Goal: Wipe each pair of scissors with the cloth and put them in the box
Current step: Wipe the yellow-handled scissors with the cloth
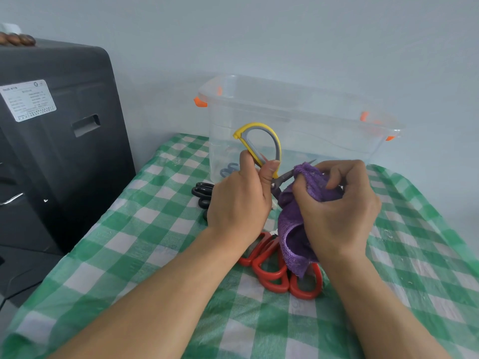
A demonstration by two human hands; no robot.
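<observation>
From the head camera, the person's left hand (239, 200) grips the yellow-and-grey scissors (261, 149) by the handle, fingers curled round one side and the thumb pressed against the other, so that the looped handle stands up in front of the clear box (298, 120). The right hand (339, 203) holds the purple cloth (298, 229), its fingers bunched and pinching the fabric round the blades; only the blade tip pokes out above the cloth, pointing up and to the right. The loose end of the cloth hangs down below that hand, over the red scissors (272, 270), which lie on the green checked tablecloth (129, 242) between the two forearms. Black scissors (203, 194) lie on the cloth just left of the left hand, near the front wall of the box. Inside the box, a grey-blue pair of scissors (229, 170) shows dimly through the wall. A dark grey machine (57, 141) stands to the left of the table.
</observation>
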